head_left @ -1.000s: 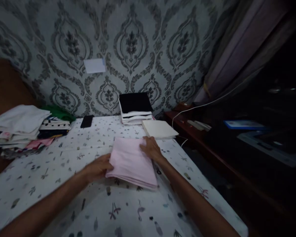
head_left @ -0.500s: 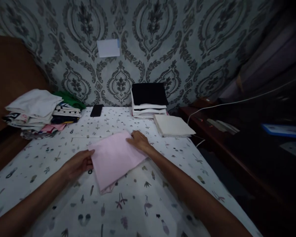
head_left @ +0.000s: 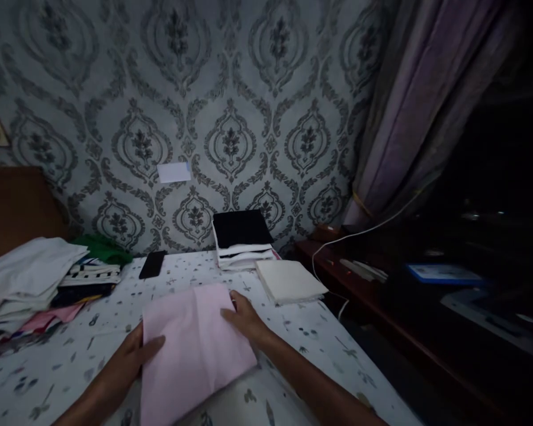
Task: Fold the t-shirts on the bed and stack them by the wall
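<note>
1. Two hands are in view. The left hand (head_left: 127, 361) pinches the left edge of the pink cloth (head_left: 186, 355), thumb on top, the other fingers mostly hidden.
2. The right hand (head_left: 244, 322) pinches the same cloth near its upper right corner, thumb over the front.
3. One pink cloth, folded, lies between the two hands, above the patterned sheet (head_left: 333, 349); whether its underside touches the sheet I cannot tell.
4. One cream folded cloth (head_left: 291, 279) lies just beyond the right hand, near the sheet's right edge.
5. One stack of folded cloths (head_left: 242, 229) stands behind it, one black piece over several white layers; the exact number is unclear.
6. One black phone (head_left: 153, 264) lies flat, left of that stack.
7. One mixed clothes pile (head_left: 35, 272) sits far left, with one green garment (head_left: 104, 248) at its back; its layers overlap too much to count.
8. One pale card (head_left: 174, 172) is on the patterned wall (head_left: 231, 142).
</note>
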Tool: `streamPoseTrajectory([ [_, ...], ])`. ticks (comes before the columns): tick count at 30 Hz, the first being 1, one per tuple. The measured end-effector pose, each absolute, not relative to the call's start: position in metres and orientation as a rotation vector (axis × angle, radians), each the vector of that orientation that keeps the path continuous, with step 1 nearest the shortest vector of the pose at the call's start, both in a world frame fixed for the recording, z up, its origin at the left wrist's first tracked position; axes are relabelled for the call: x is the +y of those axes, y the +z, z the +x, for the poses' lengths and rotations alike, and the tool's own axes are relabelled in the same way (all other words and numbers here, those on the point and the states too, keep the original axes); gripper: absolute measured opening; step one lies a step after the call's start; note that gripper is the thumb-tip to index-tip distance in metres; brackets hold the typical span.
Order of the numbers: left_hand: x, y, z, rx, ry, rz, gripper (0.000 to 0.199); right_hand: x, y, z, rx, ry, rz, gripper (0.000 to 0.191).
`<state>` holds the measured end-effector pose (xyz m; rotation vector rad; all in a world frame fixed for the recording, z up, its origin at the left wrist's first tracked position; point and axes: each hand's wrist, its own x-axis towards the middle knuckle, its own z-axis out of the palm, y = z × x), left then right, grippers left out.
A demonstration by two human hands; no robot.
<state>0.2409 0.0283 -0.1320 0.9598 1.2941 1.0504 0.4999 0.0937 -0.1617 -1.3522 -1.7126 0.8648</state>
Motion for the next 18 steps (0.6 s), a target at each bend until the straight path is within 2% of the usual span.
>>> streamPoseTrajectory([
  [3,0.065,-0.093,0.267,1.201,1.033,1.107,0.078,0.11,-0.148,0.534,-1.506,0.855,-1.202,0.019],
  [11,0.228,-0.045,0.366,0.892,1.179,1.432,0.063,0.219,-0.06,0.629,-1.427,0.26,-1.399,0.013],
  [15,0.313,-0.035,0.401,1.012,1.283,1.661,0.054,0.293,-0.037,0.646,-1.351,0.116,-1.511,0.018],
  [18,0.367,-0.05,0.415,1.246,1.248,1.864,0.056,0.34,-0.048,0.645,-1.345,0.077,-1.624,0.026],
])
